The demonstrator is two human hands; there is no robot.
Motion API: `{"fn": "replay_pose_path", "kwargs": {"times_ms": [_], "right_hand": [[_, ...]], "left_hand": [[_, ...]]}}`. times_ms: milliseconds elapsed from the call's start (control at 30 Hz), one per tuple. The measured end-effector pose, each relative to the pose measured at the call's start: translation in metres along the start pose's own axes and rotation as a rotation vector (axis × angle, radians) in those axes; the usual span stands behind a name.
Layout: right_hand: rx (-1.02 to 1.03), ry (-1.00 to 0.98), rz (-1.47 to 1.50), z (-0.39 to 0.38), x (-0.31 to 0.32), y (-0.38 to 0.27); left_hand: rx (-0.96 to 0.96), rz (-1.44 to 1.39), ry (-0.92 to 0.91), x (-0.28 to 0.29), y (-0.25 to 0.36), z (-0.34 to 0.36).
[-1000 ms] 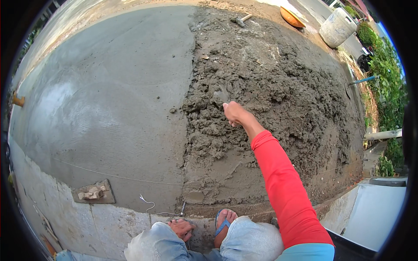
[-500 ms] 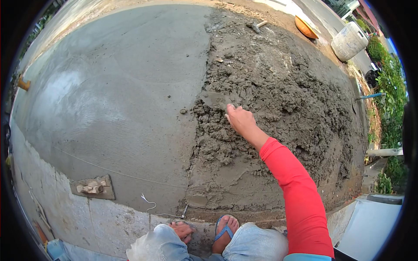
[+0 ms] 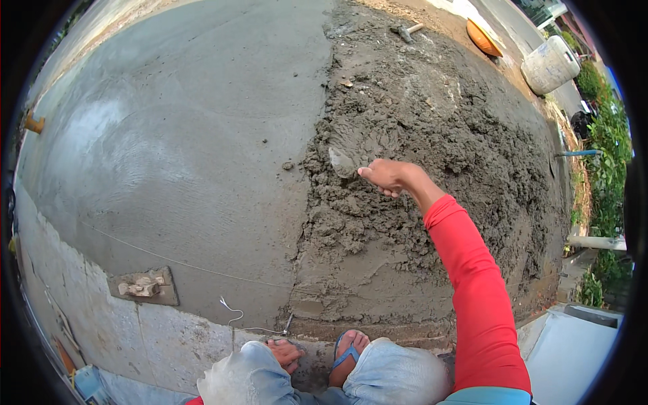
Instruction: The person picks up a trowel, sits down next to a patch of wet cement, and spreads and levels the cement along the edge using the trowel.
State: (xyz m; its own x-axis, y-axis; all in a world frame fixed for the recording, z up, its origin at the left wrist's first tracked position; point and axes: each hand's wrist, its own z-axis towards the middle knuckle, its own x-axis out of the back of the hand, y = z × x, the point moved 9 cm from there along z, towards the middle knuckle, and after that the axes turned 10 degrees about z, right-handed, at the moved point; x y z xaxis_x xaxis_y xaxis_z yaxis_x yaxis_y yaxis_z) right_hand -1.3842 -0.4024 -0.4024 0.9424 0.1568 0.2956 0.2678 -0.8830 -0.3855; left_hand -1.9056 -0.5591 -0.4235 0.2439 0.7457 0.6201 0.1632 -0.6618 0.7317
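Observation:
My right hand (image 3: 388, 177) grips a trowel (image 3: 341, 160), its grey blade in the rough, lumpy wet concrete mix (image 3: 418, 223) just right of a smoothed grey concrete surface (image 3: 189, 135). The handle is mostly hidden by my fingers. My left hand is out of sight; only a bit of red sleeve shows at the lower edge. Near the bottom left of the smooth surface lies a float with a rough wooden handle (image 3: 142, 287). A pale string with a small metal pin (image 3: 290, 324) runs near my feet.
My feet stand on a concrete ledge (image 3: 185, 332). A hammer (image 3: 409, 32), orange basin (image 3: 482, 37) and white jerrycan (image 3: 548, 64) are at the far right. Plants, a blue pipe (image 3: 577, 153) and a white pipe (image 3: 594, 241) line the right side, above a white box (image 3: 567, 351).
My right hand and trowel have shifted, the wrist turning so the hand now points left. The mix around the blade looks more smeared. The whole view has shifted slightly.

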Motion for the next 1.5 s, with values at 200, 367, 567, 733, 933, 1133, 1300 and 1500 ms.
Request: {"fn": "replay_pose_path", "kwargs": {"times_ms": [200, 367, 567, 733, 933, 1133, 1300, 1500], "right_hand": [[0.408, 0.084, -0.628, -0.085, -0.108, 0.009], [0.508, 0.362, -0.955, -0.104, -0.104, 0.062], [0.623, 0.684, -1.028, -0.022, -0.022, 0.026], [0.418, 0.887, -0.708, 0.031, 0.05, -0.011], [0.006, 0.016, 0.185, -0.001, -0.082, 0.007], [0.405, 0.294, -0.705, -0.106, -0.122, 0.057], [0.515, 0.425, -0.935, -0.11, -0.127, 0.048], [0.255, 0.801, -0.696, -0.034, -0.006, 0.017]], "left_hand": [[-0.054, 0.049, -0.012, 0.001, -0.001, -0.009], [0.013, 0.067, 0.118, 0.021, 0.008, -0.006], [0.019, 0.078, 0.083, 0.021, 0.009, -0.015], [-0.073, 0.028, 0.201, -0.003, 0.002, 0.004], [0.009, 0.063, 0.265, 0.014, 0.002, -0.018], [-0.026, 0.02, 0.316, -0.004, -0.003, -0.007], [0.031, 0.075, 0.313, 0.002, 0.001, -0.014], [0.042, 0.126, 0.269, 0.018, 0.01, -0.007]]}}
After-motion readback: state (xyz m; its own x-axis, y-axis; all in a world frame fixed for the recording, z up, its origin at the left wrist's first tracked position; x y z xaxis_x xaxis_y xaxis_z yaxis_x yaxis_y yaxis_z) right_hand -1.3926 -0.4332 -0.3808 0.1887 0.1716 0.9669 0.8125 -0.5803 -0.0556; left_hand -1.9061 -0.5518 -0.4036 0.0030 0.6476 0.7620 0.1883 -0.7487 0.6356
